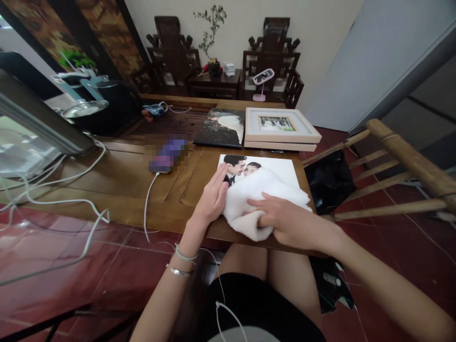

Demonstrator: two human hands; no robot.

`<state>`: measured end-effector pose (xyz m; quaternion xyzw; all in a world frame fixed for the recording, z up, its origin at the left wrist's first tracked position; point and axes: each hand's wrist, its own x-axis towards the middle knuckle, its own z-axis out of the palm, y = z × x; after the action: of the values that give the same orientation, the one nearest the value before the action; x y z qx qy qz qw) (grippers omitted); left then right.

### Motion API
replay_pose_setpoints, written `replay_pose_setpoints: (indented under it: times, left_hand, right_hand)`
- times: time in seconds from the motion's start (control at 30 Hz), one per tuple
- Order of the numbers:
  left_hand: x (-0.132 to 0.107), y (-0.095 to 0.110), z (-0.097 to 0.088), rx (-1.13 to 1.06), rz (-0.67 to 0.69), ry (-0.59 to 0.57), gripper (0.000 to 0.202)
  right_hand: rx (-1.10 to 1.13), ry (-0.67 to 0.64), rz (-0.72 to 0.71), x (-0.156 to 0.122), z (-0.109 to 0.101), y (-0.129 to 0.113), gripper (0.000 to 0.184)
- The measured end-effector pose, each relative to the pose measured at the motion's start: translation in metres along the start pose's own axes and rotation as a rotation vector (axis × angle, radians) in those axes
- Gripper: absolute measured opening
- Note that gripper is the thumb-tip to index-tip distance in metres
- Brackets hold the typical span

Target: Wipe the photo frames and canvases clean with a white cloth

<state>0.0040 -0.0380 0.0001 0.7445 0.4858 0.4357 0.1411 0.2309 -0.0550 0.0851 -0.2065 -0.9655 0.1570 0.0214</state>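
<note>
A white photo panel (pixel 287 167) with two people printed on it lies near the front edge of the wooden table. My left hand (pixel 213 194) rests along the panel's left edge, its fingers stretched out and holding nothing. A fluffy white towel (pixel 245 202) is bunched over the lower part of the panel and hides much of the picture. My right hand (pixel 285 219) presses down on the towel, with the fingers curled into its folds. The panel's lower edge is out of sight under the cloth.
Behind the panel lie a dark photo board (pixel 215 129) and stacked pale picture frames (pixel 276 124). A phone (pixel 168 156) with a white cable sits to the left. A small pink mirror (pixel 262 85) stands at the back. A bamboo chair (pixel 402 142) is on the right.
</note>
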Motion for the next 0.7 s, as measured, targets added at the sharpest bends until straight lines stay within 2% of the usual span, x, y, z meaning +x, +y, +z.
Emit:
replay_pose_setpoints:
  times: [0.07, 0.13, 0.23, 0.3, 0.37, 0.47, 0.57, 0.63, 0.7]
  left_hand:
    - [0.001, 0.000, 0.002, 0.026, -0.047, -0.027, 0.051]
    - [0.002, 0.000, 0.003, 0.057, -0.066, -0.049, 0.050]
    - [0.003, 0.000, 0.004, 0.091, -0.059, -0.083, 0.048]
    - [0.003, 0.000, 0.004, 0.103, -0.055, -0.091, 0.046]
    - [0.002, -0.001, 0.004, 0.102, -0.051, -0.083, 0.045]
    - [0.002, -0.003, 0.004, 0.094, -0.046, -0.065, 0.043]
    - [0.000, -0.006, 0.005, 0.092, -0.050, -0.047, 0.042]
    - [0.000, -0.007, 0.006, 0.084, -0.049, -0.038, 0.041]
    - [0.000, -0.007, 0.006, 0.066, -0.040, -0.034, 0.042]
  right_hand:
    - [0.007, -0.015, 0.099, -0.007, -0.012, 0.009, 0.038]
    - [-0.032, 0.027, 0.208, -0.005, -0.020, 0.025, 0.034]
    - [-0.098, 0.242, 0.348, 0.013, -0.024, 0.053, 0.035]
    - [-0.108, 0.400, 0.364, 0.033, -0.025, 0.067, 0.036]
    - [-0.094, 0.451, 0.303, 0.058, -0.025, 0.072, 0.037]
    - [-0.126, 0.339, 0.194, 0.095, -0.025, 0.067, 0.036]
    - [-0.183, 0.196, 0.197, 0.118, -0.022, 0.059, 0.035]
    - [-0.189, 0.162, 0.224, 0.120, -0.019, 0.057, 0.035]
    - [-0.192, 0.170, 0.252, 0.110, -0.018, 0.059, 0.035]
